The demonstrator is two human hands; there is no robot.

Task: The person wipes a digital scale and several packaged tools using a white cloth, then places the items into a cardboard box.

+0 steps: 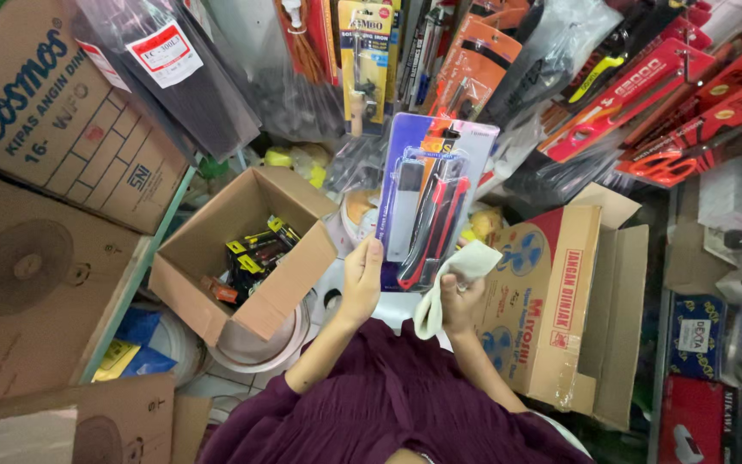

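The left hand (361, 279) grips the lower edge of a blister-packed red-and-black utility knife (429, 198) held upright, the right hand (461, 302) presses a pale cloth (457, 279) against it, above an open cardboard box (242, 258) further left.

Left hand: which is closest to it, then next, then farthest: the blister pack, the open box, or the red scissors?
From the left hand:
1. Blister pack, held in it.
2. Open box, to its left.
3. Red scissors, far upper right.
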